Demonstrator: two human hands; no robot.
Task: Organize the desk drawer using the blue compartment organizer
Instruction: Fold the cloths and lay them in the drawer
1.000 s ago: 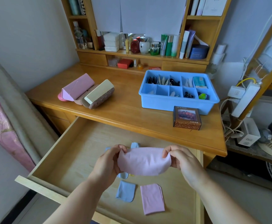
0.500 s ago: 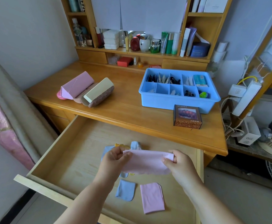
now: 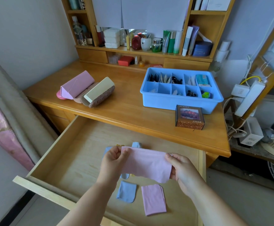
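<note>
A pink cloth is stretched flat between my left hand and my right hand, above the open wooden drawer. Each hand pinches one end of it. On the drawer floor below lie a folded blue cloth and a folded pink cloth. More blue cloth and a bit of yellow show behind my hands, partly hidden. The blue compartment organizer stands on the desk at the right, with small items in several of its cells.
A small brown box sits just in front of the organizer. Pink and beige glasses cases lie on the desk's left. Shelves with bottles and jars line the back. A power strip and cables hang to the right.
The pink cloth, bunched into a rounded shape before, is now pulled out flat and wide. My hands have drawn apart and sunk slightly toward the drawer.
</note>
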